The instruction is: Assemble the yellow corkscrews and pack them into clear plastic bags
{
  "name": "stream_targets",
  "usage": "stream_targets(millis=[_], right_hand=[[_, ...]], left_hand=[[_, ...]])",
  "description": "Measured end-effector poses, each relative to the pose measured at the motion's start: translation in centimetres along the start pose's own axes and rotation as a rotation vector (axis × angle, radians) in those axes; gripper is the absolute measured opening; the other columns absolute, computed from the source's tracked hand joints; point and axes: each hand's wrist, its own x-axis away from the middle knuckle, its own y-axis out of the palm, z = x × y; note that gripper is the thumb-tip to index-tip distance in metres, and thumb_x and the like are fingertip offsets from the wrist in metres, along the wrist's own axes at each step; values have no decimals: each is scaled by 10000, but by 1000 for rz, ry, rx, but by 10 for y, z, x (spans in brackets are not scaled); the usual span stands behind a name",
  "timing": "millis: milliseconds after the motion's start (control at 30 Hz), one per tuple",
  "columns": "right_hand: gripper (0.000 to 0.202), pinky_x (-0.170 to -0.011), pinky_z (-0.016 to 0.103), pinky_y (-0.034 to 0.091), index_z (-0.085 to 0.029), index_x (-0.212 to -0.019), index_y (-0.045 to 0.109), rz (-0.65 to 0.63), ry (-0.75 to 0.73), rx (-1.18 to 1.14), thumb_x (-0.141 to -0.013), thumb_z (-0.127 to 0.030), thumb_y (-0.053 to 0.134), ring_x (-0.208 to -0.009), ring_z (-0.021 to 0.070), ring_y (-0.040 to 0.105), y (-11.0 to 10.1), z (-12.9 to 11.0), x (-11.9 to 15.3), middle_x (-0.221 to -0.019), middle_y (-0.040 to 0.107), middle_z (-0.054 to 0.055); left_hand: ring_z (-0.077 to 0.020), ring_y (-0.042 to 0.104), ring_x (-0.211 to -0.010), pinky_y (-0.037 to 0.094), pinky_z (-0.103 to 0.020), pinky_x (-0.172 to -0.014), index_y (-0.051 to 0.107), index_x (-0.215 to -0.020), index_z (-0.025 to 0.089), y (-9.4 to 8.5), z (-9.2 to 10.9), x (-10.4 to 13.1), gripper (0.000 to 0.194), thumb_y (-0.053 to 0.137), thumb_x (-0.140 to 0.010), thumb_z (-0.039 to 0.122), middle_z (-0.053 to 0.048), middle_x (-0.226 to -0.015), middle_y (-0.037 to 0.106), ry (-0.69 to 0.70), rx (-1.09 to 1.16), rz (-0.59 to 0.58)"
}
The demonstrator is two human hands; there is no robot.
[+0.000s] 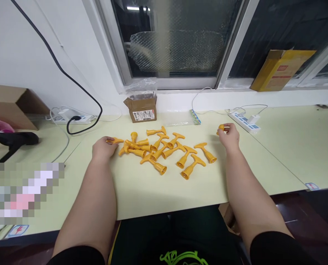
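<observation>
Several yellow plastic pieces [190, 167], each with a T-shaped handle and a flared hollow end, lie in a loose group on the pale table [153, 197]. At the group's left edge, my left hand [102, 148] has its fingers closed around one yellow piece [116, 140], whose handle end sticks out to the right. Apart from the group, on the right, my right hand [229, 137] grips another yellow piece [221, 127]; most of it is hidden by the fingers.
Behind the pieces stand a small open cardboard box [143, 110] and a clear plastic bag [177, 117]. Power strips [245, 122] with cables lie at both sides. A black cable [56, 62] hangs at the left, near a larger cardboard box [9, 101].
</observation>
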Motion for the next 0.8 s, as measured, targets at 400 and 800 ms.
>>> stream_targets(millis=[400, 800], right_hand=[[303, -727, 352, 458, -209, -937, 608, -193, 206, 192, -661, -195, 732, -782, 228, 599, -18, 20, 4, -856, 644, 66], [248, -800, 347, 463, -234, -1060, 671, -273, -274, 112, -872, -391, 629, -838, 214, 613, -8, -25, 49, -937, 648, 39]], left_hand=[[-303, 696, -950, 547, -441, -885, 739, -1011, 175, 6, 5, 0, 296, 732, -715, 170, -105, -1045, 758, 19, 24, 14], [-282, 702, -1049, 562, -379, -914, 751, -1084, 258, 2, 36, 35, 424, 560, -905, 592, -57, -1102, 776, 429, 226, -264]])
